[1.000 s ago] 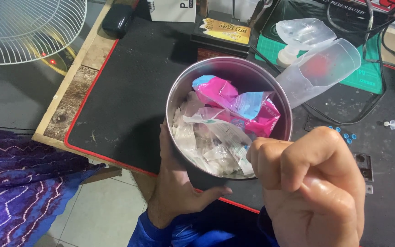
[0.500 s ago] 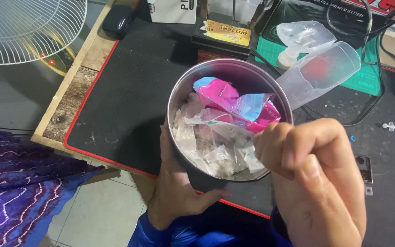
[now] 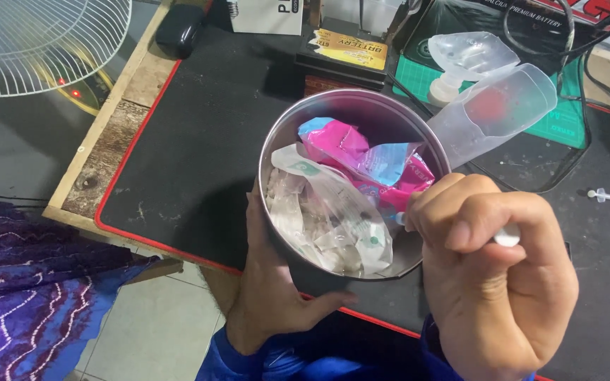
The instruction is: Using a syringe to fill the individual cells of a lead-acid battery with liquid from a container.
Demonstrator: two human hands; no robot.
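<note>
A single head-worn camera looks steeply down from close above, facing forward over the black red-edged mat (image 3: pixel 199 141) on the wooden table (image 3: pixel 100 159), floor tiles at bottom left.

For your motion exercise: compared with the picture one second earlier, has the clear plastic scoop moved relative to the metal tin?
No. The clear plastic scoop lies over the upper right rim of the metal tin as before; only the right hand has crept slightly along the rim.

The left hand (image 3: pixel 277 296) cups upward from below, thumb stretched out sideways. The right hand (image 3: pixel 495 275) is a closed fist, fingers (image 3: pixel 460 212) curled tight, knuckles up.
</note>
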